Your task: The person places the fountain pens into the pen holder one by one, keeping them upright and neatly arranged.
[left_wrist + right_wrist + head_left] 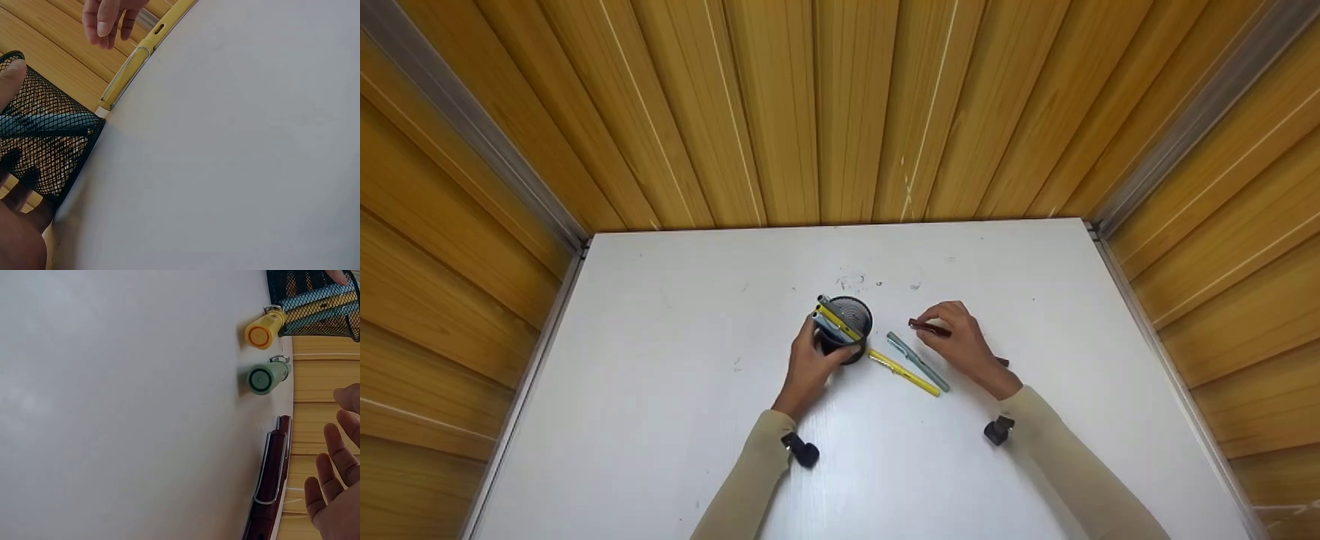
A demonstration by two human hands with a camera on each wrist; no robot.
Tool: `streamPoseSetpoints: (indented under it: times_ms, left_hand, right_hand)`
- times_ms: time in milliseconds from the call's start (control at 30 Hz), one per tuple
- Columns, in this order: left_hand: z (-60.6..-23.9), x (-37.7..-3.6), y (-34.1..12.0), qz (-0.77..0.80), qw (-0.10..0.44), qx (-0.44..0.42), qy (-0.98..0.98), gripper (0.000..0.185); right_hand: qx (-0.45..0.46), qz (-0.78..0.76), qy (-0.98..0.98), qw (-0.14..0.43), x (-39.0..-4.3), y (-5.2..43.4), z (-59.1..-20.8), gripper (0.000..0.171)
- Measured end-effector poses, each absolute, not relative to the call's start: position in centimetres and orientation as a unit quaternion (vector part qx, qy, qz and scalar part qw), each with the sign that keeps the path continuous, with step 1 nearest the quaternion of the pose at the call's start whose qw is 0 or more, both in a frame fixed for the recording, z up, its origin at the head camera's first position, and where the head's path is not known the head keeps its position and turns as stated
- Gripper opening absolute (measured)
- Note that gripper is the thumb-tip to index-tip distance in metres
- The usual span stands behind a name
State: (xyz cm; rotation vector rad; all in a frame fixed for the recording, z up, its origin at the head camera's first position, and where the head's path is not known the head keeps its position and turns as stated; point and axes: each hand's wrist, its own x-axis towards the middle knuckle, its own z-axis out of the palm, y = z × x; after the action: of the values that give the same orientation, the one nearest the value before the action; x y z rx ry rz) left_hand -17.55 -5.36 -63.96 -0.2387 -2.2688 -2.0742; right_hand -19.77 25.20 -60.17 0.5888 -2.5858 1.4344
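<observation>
My left hand (810, 367) grips a black mesh pen cup (864, 309), thumb on one side and fingers round the other. Inside it lean a grey pen (825, 301), a yellow pen (838, 322) and light blue pens (826, 327). The right hand (964, 345) is over dark red pens (270, 472), thumb and index finger beside one pen's end in the head view. Its fingers look spread, with nothing between them, in the right wrist view. Between the hands lie a yellow pen (906, 373) and a grey-green pen (919, 361).
The white table (660, 420) has small dark marks toward its back. Wood-look panels (847, 112) rise behind it and at both sides, with metal strips (495, 135) at the corners. Each wrist wears a small black camera (804, 453).
</observation>
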Motion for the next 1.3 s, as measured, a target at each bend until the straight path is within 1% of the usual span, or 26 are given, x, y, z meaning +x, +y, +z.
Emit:
streamPoseSetpoints:
  times_ms: [100,300,600,900,1300]
  left_hand:
    - [-63.9,-17.5,-5.4,-0.673,0.025,-0.073,-0.736,0.082]
    - [-63.7,-17.4,-5.4,-0.671,0.021,-0.069,-0.738,0.084]
    - [-63.8,-17.5,-5.3,-0.670,0.023,-0.069,-0.739,0.085]
    - [-63.9,-17.5,-5.3,-0.663,0.028,-0.070,-0.745,0.083]
    - [-63.9,-17.6,-5.3,-0.650,0.031,-0.071,-0.756,0.084]
  right_hand:
    - [0.190,0.473,-0.858,0.065,-19.8,25.5,-60.4,0.017]
    - [0.167,0.476,-0.862,0.039,-19.9,26.0,-60.6,0.018]
    - [0.147,0.458,-0.876,0.025,-20.2,26.7,-61.0,0.017]
    - [0.164,0.447,-0.877,0.058,-20.6,27.3,-61.5,0.017]
    - [0.149,0.431,-0.889,0.042,-21.0,28.2,-61.8,0.016]
